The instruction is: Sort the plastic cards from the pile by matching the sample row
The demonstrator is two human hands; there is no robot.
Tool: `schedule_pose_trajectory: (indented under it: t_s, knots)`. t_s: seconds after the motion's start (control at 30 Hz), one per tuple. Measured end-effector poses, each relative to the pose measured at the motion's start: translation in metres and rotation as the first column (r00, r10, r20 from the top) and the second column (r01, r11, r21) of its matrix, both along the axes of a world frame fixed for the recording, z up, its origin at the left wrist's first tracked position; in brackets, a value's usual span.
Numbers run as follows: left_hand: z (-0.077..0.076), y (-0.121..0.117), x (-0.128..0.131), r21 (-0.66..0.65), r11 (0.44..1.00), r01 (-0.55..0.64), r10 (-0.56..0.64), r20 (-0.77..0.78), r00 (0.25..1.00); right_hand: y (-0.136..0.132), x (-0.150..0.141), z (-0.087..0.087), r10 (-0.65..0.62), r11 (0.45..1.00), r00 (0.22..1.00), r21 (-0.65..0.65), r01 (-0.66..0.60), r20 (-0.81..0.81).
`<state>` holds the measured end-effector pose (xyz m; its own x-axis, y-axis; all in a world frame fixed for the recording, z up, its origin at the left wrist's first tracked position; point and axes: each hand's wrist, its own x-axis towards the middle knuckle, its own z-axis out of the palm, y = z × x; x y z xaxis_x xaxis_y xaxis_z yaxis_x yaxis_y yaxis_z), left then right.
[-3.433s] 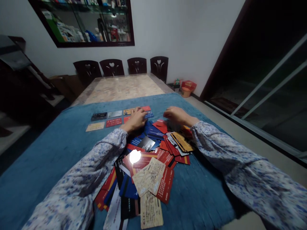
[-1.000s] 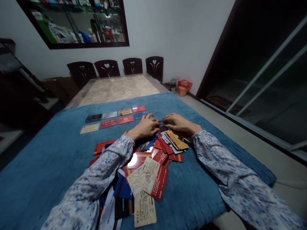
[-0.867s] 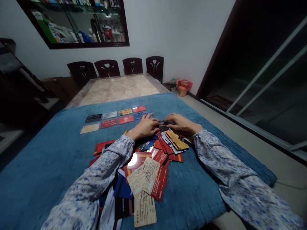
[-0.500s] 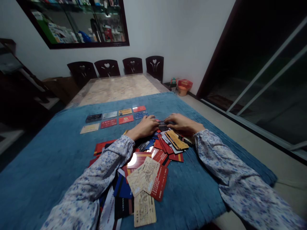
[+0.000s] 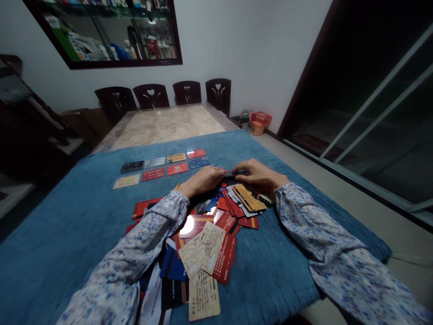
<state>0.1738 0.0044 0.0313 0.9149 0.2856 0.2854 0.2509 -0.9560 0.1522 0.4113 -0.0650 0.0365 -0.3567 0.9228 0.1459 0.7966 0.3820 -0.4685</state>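
Observation:
A heap of plastic cards point(image 5: 206, 234), red, blue, black and beige, lies on a blue cloth point(image 5: 74, 212). At the heap's far end my left hand point(image 5: 202, 179) and my right hand point(image 5: 257, 174) meet, fingers curled. Between their fingertips they pinch a dark card point(image 5: 230, 173) by its two ends, just above the heap. Beyond the hands, two neat rows of cards point(image 5: 162, 166) lie flat on the cloth. Both arms wear flowered sleeves.
The cloth covers the near part of a long stone-topped table point(image 5: 169, 124). Several dark chairs point(image 5: 158, 95) stand at its far end. A glass cabinet point(image 5: 111, 31) hangs on the wall. A red bucket point(image 5: 260, 123) sits on the floor; glass doors are at right.
My left hand left the laid-out rows and came back to the heap. Both hands closed in on one dark card and have lifted it slightly in the last half second.

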Motion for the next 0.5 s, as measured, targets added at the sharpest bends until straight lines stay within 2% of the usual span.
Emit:
schedule_pose_trajectory:
  t_s: [0.23, 0.5]
  knots:
    - [-0.001, 0.002, -0.001, 0.025, 1.000, 0.003, -0.004, 0.016, 1.000, 0.002, 0.002, -0.008, 0.056, 0.991, 0.998, 0.121, -0.051, -0.042]
    - [-0.004, 0.006, -0.003, 0.011, 0.999, -0.039, 0.038, 0.102, 0.994, 0.005, 0.003, -0.014, 0.051, 0.970, 0.996, 0.240, -0.033, -0.070]
